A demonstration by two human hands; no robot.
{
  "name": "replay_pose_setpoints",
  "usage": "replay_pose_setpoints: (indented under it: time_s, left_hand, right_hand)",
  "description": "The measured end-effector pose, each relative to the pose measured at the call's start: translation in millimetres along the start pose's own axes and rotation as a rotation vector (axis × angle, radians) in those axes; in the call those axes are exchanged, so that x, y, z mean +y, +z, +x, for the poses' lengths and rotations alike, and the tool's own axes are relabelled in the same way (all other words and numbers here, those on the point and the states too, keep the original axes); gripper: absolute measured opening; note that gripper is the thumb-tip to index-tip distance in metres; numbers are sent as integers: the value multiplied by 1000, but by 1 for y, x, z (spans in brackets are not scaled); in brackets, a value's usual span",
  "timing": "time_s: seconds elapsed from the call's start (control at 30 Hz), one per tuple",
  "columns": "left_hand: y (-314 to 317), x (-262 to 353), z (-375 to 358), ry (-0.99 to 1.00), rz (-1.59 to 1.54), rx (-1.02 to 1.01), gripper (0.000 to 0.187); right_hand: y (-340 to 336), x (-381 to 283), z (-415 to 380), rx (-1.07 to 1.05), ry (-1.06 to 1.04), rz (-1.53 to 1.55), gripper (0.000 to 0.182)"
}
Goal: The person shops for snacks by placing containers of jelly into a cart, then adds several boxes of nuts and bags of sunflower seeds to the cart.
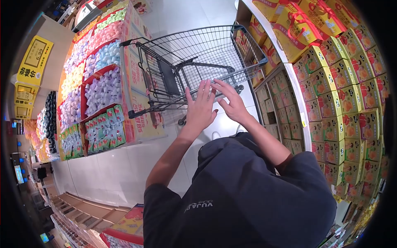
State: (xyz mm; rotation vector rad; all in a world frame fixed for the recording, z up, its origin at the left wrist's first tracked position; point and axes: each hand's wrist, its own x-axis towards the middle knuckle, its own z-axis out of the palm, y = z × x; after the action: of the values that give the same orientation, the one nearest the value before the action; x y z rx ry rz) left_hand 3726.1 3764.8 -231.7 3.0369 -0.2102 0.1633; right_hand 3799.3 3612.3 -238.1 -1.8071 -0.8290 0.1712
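My left hand (201, 108) is open, palm down, with its fingers stretched out and nothing in it. Beside it on the right, my right hand (232, 102) is also open and empty, its fingers pointing up and to the left. The fingertips of the two hands are close together; whether they touch I cannot tell. Both hands appear in front of the near side of a dark wire shopping cart (165, 46). The cart's basket holds no goods that I can see, and the hands partly hide its near edge.
On the left, a display bin (84, 99) holds wrapped sweets in several colours and green packets. Stacked fruit-print boxes (331, 111) and yellow gift boxes (295, 25) stand on the right. Yellow price signs (35, 60) hang at far left. My shoes show below the cart.
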Motion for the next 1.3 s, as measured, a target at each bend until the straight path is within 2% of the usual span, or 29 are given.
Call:
replay_pose_setpoints:
  time_s: [0.07,0.13,0.17,0.27,0.33,0.47,0.5,0.53,0.6,0.67,0.77,1.0,1.07,1.1,1.2,1.27,1.3]
  left_hand:
    - [1,6,0,10,34,-3,75]
    - [1,12,1,37,24,-102,74]
    - [2,14,0,65,10,-21,73]
    - [1,19,5,83,-81,49,72]
    - [5,24,8,86,-34,42,72]
    - [5,33,13,98,64,-46,66]
    - [26,29,11,142,97,63,63]
    - [36,27,10,157,96,67,63]
    - [51,28,12,246,173,45,61]
    - [61,34,21,288,87,29,58]
    - [59,45,24,317,60,33,58]
    - [54,61,44,397,52,44,59]
    - [49,79,56,352,101,-172,60]
    - [47,83,58,404,178,-207,60]
    - [99,88,53,413,80,-195,60]
    - [101,94,58,433,108,-201,62]
    - [88,97,63,282,-116,-337,59]
  right_hand:
    - [-2,-6,2,9,-114,-133,48]
    - [0,-5,-1,-22,-120,-142,50]
    - [2,-6,-2,-28,-137,-192,51]
    - [5,-10,-6,-28,-143,-263,55]
    - [3,-20,-12,-67,-115,-406,58]
    - [7,-27,-28,-148,-88,-462,57]
    - [8,-33,-31,-176,-128,-489,55]
    - [10,-38,-36,-164,-123,-496,55]
    - [12,-45,-44,-303,-223,-395,54]
    - [6,-41,-42,-281,-192,-385,53]
    - [-3,-20,-35,-27,-73,-466,52]
    - [-28,-15,-54,-74,-111,-430,49]
    - [-38,8,-55,105,72,-347,45]
    - [-43,-1,-56,172,77,-347,34]
    - [-51,8,-60,117,98,-383,24]
    - [-56,20,-62,167,65,-401,17]
    - [-61,25,-62,121,123,-414,17]
